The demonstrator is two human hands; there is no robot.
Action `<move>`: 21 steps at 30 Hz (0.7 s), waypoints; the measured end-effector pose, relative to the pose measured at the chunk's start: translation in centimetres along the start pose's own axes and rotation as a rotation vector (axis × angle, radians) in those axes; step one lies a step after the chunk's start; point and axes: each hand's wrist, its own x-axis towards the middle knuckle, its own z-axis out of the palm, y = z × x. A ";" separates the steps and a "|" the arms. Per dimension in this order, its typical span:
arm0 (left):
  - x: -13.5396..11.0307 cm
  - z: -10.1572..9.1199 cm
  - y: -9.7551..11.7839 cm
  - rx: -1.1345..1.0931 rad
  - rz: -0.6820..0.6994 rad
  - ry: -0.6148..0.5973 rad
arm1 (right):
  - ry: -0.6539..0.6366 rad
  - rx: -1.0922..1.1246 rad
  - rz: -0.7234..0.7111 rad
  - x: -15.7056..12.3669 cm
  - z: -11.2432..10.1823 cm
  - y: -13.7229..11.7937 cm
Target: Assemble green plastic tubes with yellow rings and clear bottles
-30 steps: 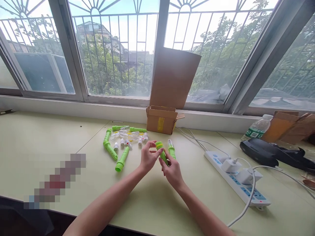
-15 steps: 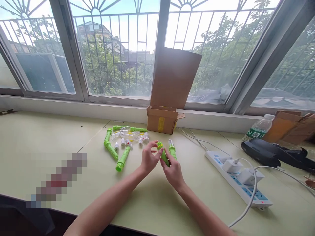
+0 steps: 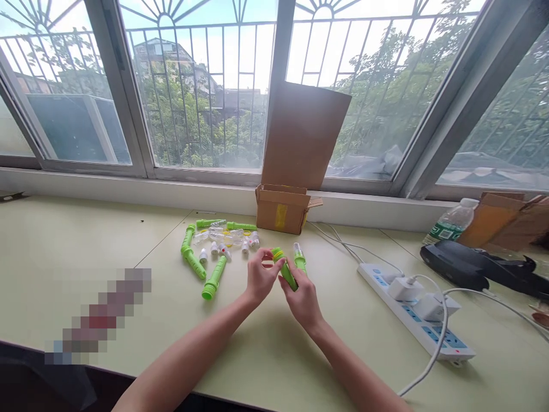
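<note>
A green plastic tube [image 3: 289, 279] with a threaded end and a yellow ring [image 3: 278, 253] around it is held tilted above the table. My left hand [image 3: 261, 278] pinches it near the ringed end. The fingers of my right hand [image 3: 303, 301] are wrapped round its lower part. Just behind my right hand stands another green tube [image 3: 300, 263] with a clear tip, partly hidden by the fingers. To the left lie a loose green tube [image 3: 214, 278], a bent pair of green tubes [image 3: 193, 254], small white caps [image 3: 214, 248] and clear plastic pieces [image 3: 235, 237].
Behind the parts, a small cardboard box [image 3: 281, 212] stands against the window ledge. On the right lie a white power strip [image 3: 414, 315] with plugged-in chargers and cables, a black device [image 3: 452, 266] and a plastic bottle [image 3: 454, 220]. A blurred patch [image 3: 103, 315] covers something at left.
The held green tube has turned slightly, its ringed end shifting a little left toward my left fingers. Both hands stay in nearly the same place; the parts on the table have not moved.
</note>
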 end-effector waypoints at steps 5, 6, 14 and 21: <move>0.1 0.0 -0.1 -0.026 -0.008 -0.011 | -0.020 0.081 0.033 0.1 -0.3 -0.5; 0.1 0.0 -0.1 -0.036 -0.007 -0.013 | -0.034 0.110 0.049 0.1 -0.4 -0.6; 0.1 0.0 -0.3 -0.054 0.008 -0.012 | -0.052 0.176 0.083 0.2 -0.7 -1.0; 0.1 0.1 -0.2 -0.061 0.017 -0.016 | -0.040 0.160 0.042 0.2 -0.6 -1.0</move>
